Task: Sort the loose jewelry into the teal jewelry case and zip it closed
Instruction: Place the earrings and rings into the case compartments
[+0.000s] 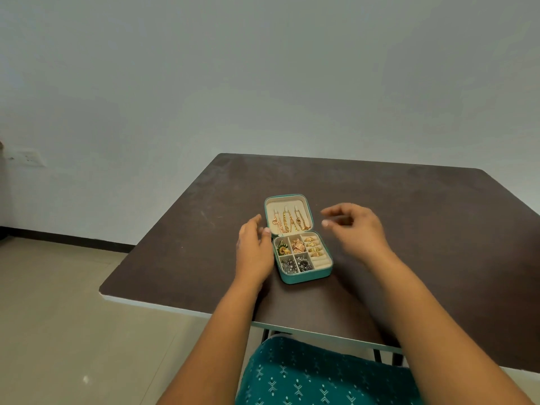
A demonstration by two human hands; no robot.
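both hands are empty with fingers loosely apart: the left hand (pixel 253 247) just beside the open teal jewelry case (pixel 305 276) at mid-table, the right hand (pixel 355 226) near its raised lid (pixel 287 213). chains (pixel 289 223) hang in the lid, compartments look filled and no loose pieces show on the table (pixel 409 229), so sorting seems done. closing and zipping remain.

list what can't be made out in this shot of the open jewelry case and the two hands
All in the head view:
- Zipper of the teal case: too small to trace.
- Silver pieces in the near compartments: too small to tell their type.
- Right hand: fingers motion-blurred, so a pinched item can't be ruled out.
- Left hand: its palm faces away; whether it touches the case is unclear.
- Table: right side cut off by the frame edge.
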